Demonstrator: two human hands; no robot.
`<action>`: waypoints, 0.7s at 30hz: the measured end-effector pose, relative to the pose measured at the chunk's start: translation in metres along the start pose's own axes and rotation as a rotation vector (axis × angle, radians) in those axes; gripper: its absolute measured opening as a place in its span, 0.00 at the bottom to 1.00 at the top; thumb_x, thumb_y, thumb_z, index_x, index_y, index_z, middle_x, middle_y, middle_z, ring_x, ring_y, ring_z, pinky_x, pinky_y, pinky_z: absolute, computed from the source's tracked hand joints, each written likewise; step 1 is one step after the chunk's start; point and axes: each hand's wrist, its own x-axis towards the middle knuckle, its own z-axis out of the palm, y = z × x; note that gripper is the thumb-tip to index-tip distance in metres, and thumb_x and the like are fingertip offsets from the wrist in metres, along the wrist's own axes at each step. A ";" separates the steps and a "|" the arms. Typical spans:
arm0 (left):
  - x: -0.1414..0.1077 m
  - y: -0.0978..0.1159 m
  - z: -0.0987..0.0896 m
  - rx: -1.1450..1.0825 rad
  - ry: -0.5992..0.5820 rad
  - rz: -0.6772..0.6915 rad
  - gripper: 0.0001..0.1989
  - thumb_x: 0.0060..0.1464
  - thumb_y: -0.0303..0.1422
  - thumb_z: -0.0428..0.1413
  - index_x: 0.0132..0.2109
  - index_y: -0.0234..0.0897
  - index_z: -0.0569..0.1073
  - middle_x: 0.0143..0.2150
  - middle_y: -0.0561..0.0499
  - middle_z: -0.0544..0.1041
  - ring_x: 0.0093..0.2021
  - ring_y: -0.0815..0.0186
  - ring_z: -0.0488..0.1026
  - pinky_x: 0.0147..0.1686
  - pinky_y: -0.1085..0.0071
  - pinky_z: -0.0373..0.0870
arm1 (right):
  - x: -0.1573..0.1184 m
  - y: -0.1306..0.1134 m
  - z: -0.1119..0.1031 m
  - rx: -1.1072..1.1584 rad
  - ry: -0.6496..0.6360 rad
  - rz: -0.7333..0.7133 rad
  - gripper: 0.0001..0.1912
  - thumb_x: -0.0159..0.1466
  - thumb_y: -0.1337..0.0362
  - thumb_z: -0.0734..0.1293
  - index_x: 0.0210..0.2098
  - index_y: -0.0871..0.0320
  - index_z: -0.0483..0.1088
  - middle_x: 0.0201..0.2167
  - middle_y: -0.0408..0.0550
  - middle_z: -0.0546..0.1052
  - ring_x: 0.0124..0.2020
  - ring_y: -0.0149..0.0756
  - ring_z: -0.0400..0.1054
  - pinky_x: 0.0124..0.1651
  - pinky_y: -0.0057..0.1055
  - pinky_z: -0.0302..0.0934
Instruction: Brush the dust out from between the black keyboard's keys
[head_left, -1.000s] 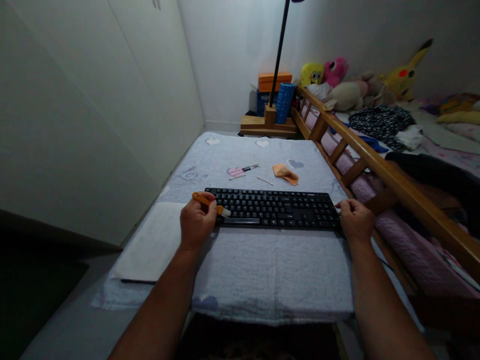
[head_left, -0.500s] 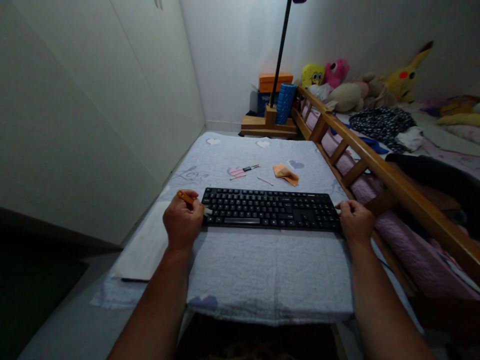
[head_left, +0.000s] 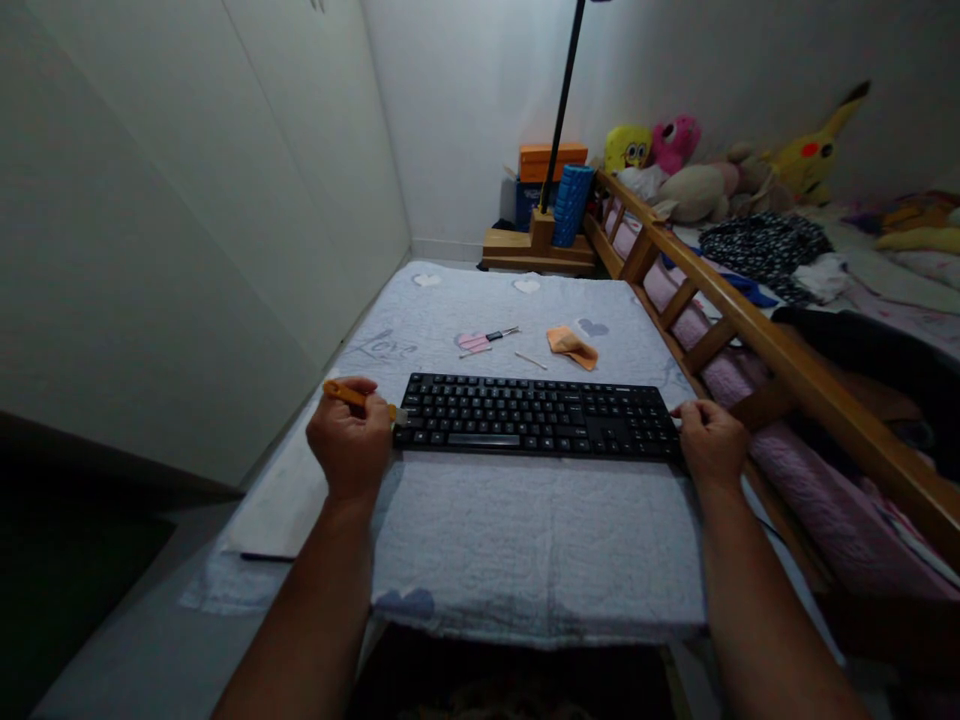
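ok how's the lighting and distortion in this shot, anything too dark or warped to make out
Head view: dim and uneven, brightest on the far wall, with the lower left corner nearly black. The wide lens bends the bed rail and stretches both forearms. The keyboard is readable as a shape, its key legends not. The left hand holds an orange brush; the right hand grips the keyboard's end.

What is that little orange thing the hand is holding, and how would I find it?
Start at the long black keyboard lying across the pale quilt. Go to its left end, where the left hand is closed around a thin brush. Unlike the crumpled orange cloth lying loose beyond the keyboard, it is a straight orange stick with a pale tip pointing at the keys.
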 end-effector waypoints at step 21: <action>0.003 -0.008 0.002 0.162 0.025 0.163 0.05 0.49 0.29 0.53 0.35 0.39 0.71 0.34 0.49 0.73 0.36 0.60 0.72 0.43 0.64 0.68 | 0.000 -0.002 0.000 0.012 -0.004 -0.001 0.16 0.56 0.55 0.60 0.25 0.57 0.75 0.19 0.47 0.73 0.26 0.40 0.67 0.32 0.34 0.56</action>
